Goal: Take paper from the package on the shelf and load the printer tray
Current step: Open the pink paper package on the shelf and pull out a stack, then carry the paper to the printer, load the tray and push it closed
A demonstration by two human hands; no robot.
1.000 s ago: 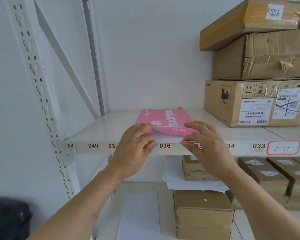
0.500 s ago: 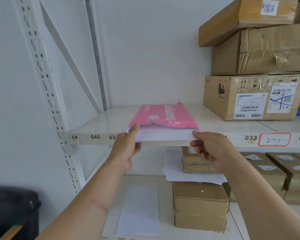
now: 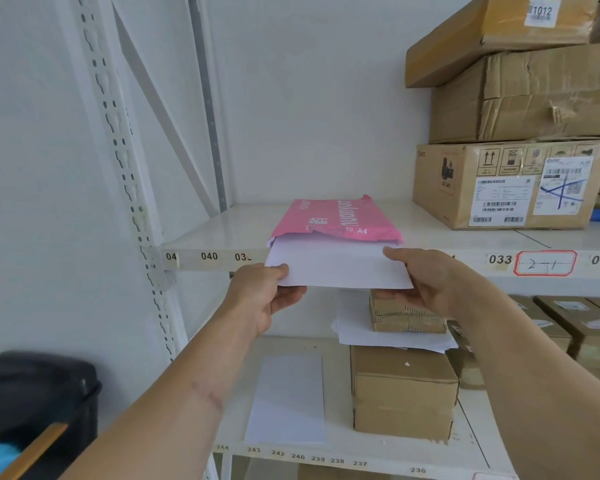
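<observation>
A pink A4 paper package (image 3: 336, 220) lies flat on the white shelf (image 3: 215, 233), its open end facing me. A stack of white paper (image 3: 336, 268) sticks out of it, past the shelf's front edge. My left hand (image 3: 260, 296) pinches the stack's near left corner, thumb on top. My right hand (image 3: 430, 278) grips the near right corner. No printer is in view.
Stacked cardboard boxes (image 3: 513, 181) fill the shelf's right side. On the lower shelf lie a loose white sheet (image 3: 288, 400), a brown box (image 3: 402, 393) and more boxes with papers (image 3: 392, 334). A black bin (image 3: 35, 400) stands at lower left by the shelf upright (image 3: 118, 140).
My hands went from the package's open end to gripping the paper's corners, and the stack has slid out toward me, over the shelf edge.
</observation>
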